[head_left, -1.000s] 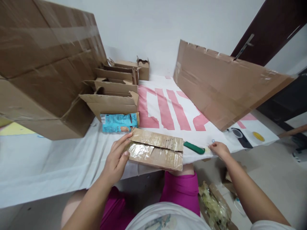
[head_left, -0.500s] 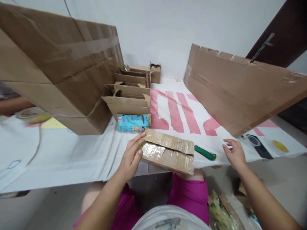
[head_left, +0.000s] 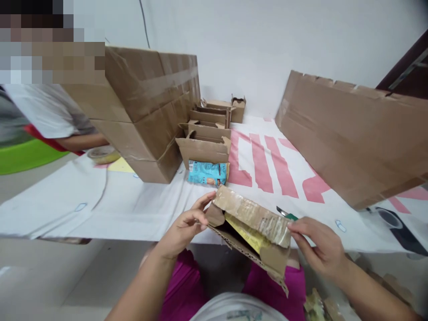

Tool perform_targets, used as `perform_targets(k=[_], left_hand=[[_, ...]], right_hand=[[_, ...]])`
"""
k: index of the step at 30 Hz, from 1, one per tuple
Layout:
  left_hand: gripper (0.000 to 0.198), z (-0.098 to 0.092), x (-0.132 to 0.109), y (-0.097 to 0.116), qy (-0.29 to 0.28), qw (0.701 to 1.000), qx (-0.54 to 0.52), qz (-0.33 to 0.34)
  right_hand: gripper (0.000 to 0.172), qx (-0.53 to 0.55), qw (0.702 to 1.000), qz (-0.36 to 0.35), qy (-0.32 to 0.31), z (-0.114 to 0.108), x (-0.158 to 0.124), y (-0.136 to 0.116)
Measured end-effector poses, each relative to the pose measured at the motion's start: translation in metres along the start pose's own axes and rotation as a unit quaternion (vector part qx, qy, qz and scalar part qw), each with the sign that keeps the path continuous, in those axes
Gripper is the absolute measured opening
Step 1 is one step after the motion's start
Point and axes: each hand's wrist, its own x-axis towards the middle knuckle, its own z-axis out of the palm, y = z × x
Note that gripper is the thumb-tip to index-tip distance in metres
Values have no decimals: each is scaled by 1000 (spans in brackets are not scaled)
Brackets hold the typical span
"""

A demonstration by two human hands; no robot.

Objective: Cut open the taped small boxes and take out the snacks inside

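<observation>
A small cardboard box (head_left: 250,218) is at the table's front edge, its taped flap raised and something yellow (head_left: 249,234) showing inside. My left hand (head_left: 187,225) grips the box's left end with fingers and thumb. At the right end, my right hand (head_left: 319,243) pinches the corner of the raised flap. Behind that hand lies a knife with a green handle (head_left: 290,216), its blade showing and the rest hidden. A blue packet (head_left: 207,173) rests behind the box, against an open carton (head_left: 207,145).
Stacked large boxes (head_left: 147,107) stand at the left, with a person's forearm (head_left: 83,141) and a tape roll (head_left: 103,154) beyond. More open cartons line the back. A tall cardboard panel (head_left: 351,138) stands right, near a black object (head_left: 397,229).
The small box has opened, its flap lifted. My right hand has moved from free space onto the flap. The view has shifted left, showing more of the other person.
</observation>
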Motion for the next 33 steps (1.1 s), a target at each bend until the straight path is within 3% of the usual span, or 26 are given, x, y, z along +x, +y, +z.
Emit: perform_targets(k=[3,6,9,12,15,18,21,23,24,26,29,31,33], left_hand=[[34,6,-5,-5,1,1000,24,-2],[15,24,-9,-12,-33,991,132,11],[33,42,-9,-17,-33,972,229,51],[42,50,-9,-19,-13,957,279,83],[45,50,-9,-19,-11,949,301,89],[40,49,-11,-17,-17,948,302,95],[27,48,-12,-17,-21,956,277,99],[23,45,-11,-21,7,968,233,98],[30,42,-10,-24,28,974,204,93],[69,34,-6,-33,44,985,152,70],[126,19,1,-51,-40,992,118,3],[143,14,8,-65,-102,988,115,-29],[144,16,16,-76,-120,987,107,-22]], right_hand=[[22,-51,996,72,-6,9,6,11],[34,-75,990,122,-11,18,10,23],[35,-63,992,106,4,25,15,23],[20,-21,995,63,-77,32,23,16],[22,-61,989,42,-124,44,30,19],[30,-135,982,68,-110,53,34,35],[43,-153,964,119,-183,54,40,49],[56,-149,951,132,-238,52,47,53],[60,-149,945,135,-259,51,51,53],[60,-149,934,142,-291,50,58,49],[50,-132,928,155,-312,51,62,42],[48,-112,931,164,-306,52,60,39],[49,-91,936,165,-298,52,56,37]])
